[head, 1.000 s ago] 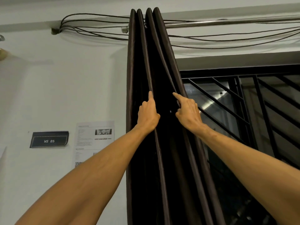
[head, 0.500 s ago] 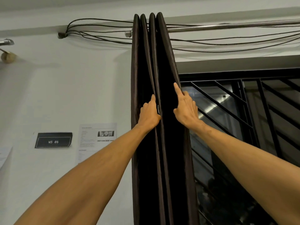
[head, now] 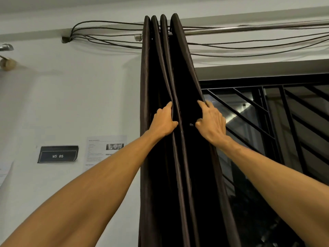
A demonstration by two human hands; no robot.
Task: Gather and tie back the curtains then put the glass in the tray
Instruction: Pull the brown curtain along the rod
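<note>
Against a pale wall (head: pixel 71 104) beside a barred window (head: pixel 277 122), the dark curtain (head: pixel 178 175) hangs bunched at the left end of its rod (head: pixel 249 29), seemingly soft, light and slippery, so the left hand (head: pixel 162 122) and right hand (head: pixel 211 123), each grip curled round a pleat, would likely do better clasping the whole bundle lower down.

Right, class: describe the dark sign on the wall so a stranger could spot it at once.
Start at the dark curtain and look left along the pale wall. There hangs the sign, just left of a white printed sheet. Unlike the papers around it, it is black and reads WS 05.
</note>
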